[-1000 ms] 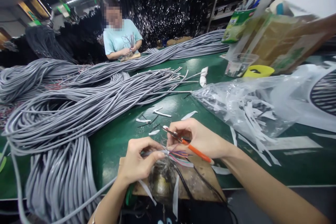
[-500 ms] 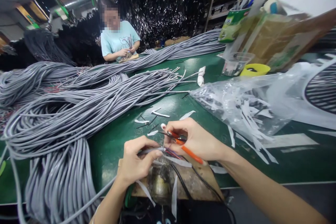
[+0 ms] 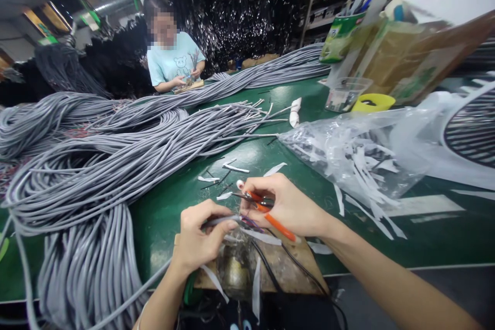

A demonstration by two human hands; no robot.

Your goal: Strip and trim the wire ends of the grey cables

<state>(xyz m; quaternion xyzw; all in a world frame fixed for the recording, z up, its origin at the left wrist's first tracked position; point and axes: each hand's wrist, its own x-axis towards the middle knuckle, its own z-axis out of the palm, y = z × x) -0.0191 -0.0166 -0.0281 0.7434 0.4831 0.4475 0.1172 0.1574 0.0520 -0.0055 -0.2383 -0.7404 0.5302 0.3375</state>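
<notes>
My left hand (image 3: 204,237) pinches a grey cable (image 3: 222,220) close to its stripped end, with thumb and fingers closed around it. Thin coloured wires (image 3: 250,224) come out of that end toward my right hand (image 3: 288,206). In my right hand is a pair of orange-handled pliers or cutters (image 3: 280,227), its dark jaws pointing left above the cable; my fingertips are at the wires, but whether they grip them is hidden. Below both hands lies a wooden board (image 3: 297,268) with a metal fixture (image 3: 235,273) and white strips (image 3: 263,237) on it.
Large bundles of grey cable (image 3: 116,165) cover the left of the green table (image 3: 170,237). On the right are a plastic bag of white strips (image 3: 348,149), a yellow ring-shaped item (image 3: 373,103) and a clear tub (image 3: 344,95). Across the table sits a co-worker (image 3: 176,62) holding wires.
My hands stay almost in the same place on the cable and tool. The co-worker's hands have moved slightly apart. The view has shifted a little.
</notes>
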